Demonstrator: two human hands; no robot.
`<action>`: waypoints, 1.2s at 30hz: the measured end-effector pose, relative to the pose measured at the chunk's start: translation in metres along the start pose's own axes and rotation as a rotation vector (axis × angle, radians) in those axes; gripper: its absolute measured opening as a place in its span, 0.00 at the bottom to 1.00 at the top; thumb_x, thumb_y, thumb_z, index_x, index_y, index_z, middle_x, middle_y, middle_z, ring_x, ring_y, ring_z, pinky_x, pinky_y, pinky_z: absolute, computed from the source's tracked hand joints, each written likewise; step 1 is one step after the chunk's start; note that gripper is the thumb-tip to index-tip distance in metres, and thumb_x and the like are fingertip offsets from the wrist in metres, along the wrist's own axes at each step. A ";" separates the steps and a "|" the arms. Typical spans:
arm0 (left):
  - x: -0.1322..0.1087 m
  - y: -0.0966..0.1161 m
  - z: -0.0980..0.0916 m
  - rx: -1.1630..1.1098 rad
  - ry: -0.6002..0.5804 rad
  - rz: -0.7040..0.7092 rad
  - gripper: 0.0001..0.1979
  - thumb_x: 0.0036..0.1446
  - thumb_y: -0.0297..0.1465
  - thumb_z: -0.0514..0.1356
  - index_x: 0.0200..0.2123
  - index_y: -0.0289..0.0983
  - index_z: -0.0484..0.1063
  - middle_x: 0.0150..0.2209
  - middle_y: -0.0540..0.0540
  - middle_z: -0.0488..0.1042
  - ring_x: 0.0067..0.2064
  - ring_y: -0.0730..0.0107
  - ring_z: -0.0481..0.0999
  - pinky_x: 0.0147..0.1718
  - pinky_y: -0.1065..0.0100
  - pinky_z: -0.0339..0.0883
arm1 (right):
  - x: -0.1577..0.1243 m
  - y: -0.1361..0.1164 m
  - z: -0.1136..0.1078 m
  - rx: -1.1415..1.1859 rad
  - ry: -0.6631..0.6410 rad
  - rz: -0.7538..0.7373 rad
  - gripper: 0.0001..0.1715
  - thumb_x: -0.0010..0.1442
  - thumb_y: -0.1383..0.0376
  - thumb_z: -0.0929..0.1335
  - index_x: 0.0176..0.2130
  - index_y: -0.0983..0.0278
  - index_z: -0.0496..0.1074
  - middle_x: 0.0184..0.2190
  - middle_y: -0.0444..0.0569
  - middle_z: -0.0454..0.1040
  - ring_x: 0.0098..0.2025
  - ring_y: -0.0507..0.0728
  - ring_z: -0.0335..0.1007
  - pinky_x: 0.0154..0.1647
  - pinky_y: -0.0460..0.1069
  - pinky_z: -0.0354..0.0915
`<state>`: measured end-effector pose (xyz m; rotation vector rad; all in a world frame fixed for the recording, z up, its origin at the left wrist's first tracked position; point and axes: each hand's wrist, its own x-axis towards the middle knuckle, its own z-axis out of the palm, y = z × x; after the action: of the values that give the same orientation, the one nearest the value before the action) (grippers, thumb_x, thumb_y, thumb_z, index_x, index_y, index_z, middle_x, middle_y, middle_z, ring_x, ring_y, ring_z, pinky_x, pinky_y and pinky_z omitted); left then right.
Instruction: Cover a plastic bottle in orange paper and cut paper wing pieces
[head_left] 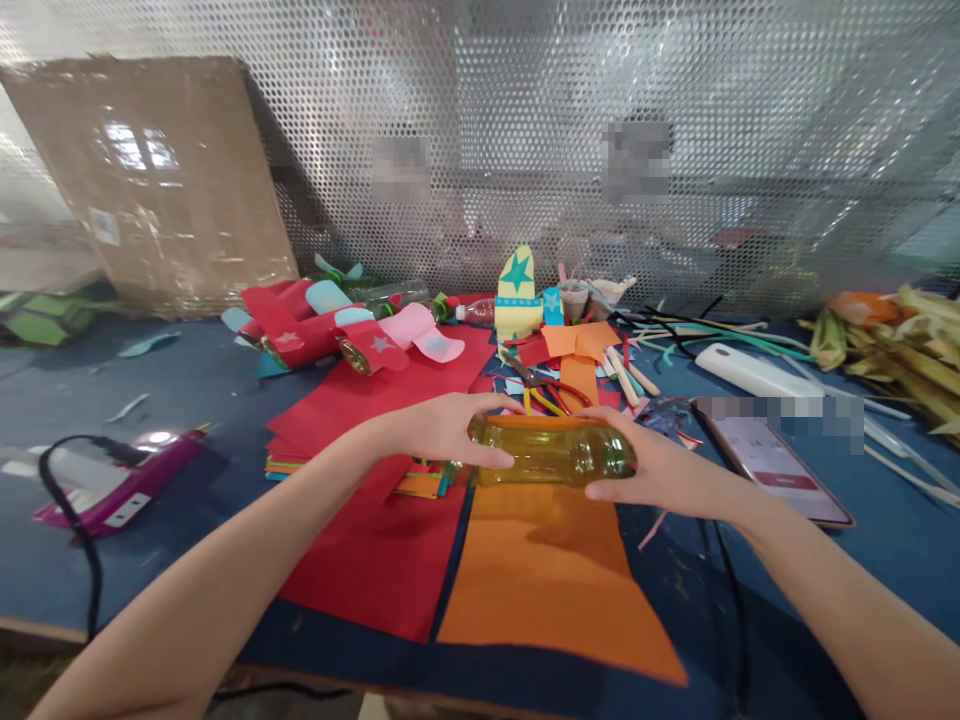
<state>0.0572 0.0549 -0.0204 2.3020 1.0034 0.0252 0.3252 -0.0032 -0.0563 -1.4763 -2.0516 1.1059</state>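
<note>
A clear plastic bottle (544, 450) lies on its side across the far part of an orange paper sheet (555, 580), whose colour shows through it. My left hand (450, 430) is closed around the bottle's left part, near its neck. At the rounded right end, my right hand (645, 465) grips the bottle with thumb and fingers on either side. To the left, red paper sheets (375, 570) lie over a stack of coloured paper. Beyond the bottle are pliers with red handles (559, 388) and a yellow-handled tool (544, 402).
At the far left leans a cardboard sheet (172, 190). A purple hot glue gun (127, 485) with a black cable lies left. On the right are a phone (780, 460), a white power strip (757, 375) and corn husks (915, 340). Paper-covered bottles (300, 330) and a yellow paper rocket (517, 300) stand behind.
</note>
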 end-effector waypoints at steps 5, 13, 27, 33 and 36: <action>0.003 -0.003 0.004 0.049 0.009 0.026 0.27 0.51 0.45 0.61 0.52 0.39 0.69 0.43 0.45 0.75 0.36 0.67 0.75 0.35 0.70 0.64 | -0.003 -0.002 0.002 -0.132 0.019 0.025 0.36 0.50 0.51 0.72 0.52 0.60 0.61 0.44 0.50 0.74 0.45 0.62 0.73 0.46 0.56 0.68; 0.004 -0.005 0.003 0.041 0.051 0.021 0.28 0.56 0.44 0.56 0.58 0.40 0.64 0.43 0.46 0.76 0.35 0.69 0.72 0.35 0.70 0.63 | 0.001 -0.001 0.007 -0.074 0.089 -0.005 0.32 0.58 0.47 0.64 0.56 0.59 0.61 0.55 0.53 0.69 0.54 0.62 0.68 0.54 0.59 0.65; 0.015 -0.015 0.007 0.053 0.126 0.078 0.25 0.54 0.47 0.59 0.49 0.37 0.73 0.38 0.45 0.76 0.34 0.68 0.72 0.34 0.70 0.63 | 0.007 -0.001 0.010 -0.230 0.306 -0.025 0.26 0.56 0.49 0.65 0.46 0.63 0.72 0.49 0.57 0.75 0.52 0.65 0.71 0.56 0.61 0.63; 0.014 -0.011 0.005 -0.023 0.098 0.008 0.29 0.50 0.49 0.62 0.50 0.36 0.72 0.40 0.45 0.75 0.34 0.67 0.72 0.32 0.70 0.63 | 0.007 -0.004 0.007 -0.165 0.208 0.013 0.24 0.60 0.48 0.64 0.48 0.61 0.70 0.46 0.53 0.77 0.46 0.62 0.75 0.45 0.56 0.71; 0.013 -0.008 0.006 -0.029 0.115 -0.001 0.28 0.48 0.46 0.63 0.49 0.36 0.71 0.40 0.45 0.74 0.33 0.68 0.71 0.32 0.70 0.63 | 0.007 -0.003 0.005 -0.143 0.194 0.036 0.29 0.58 0.48 0.66 0.52 0.61 0.67 0.51 0.55 0.75 0.49 0.64 0.73 0.47 0.57 0.70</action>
<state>0.0634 0.0643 -0.0327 2.2957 1.0542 0.1722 0.3170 0.0007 -0.0584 -1.6260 -2.0097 0.8076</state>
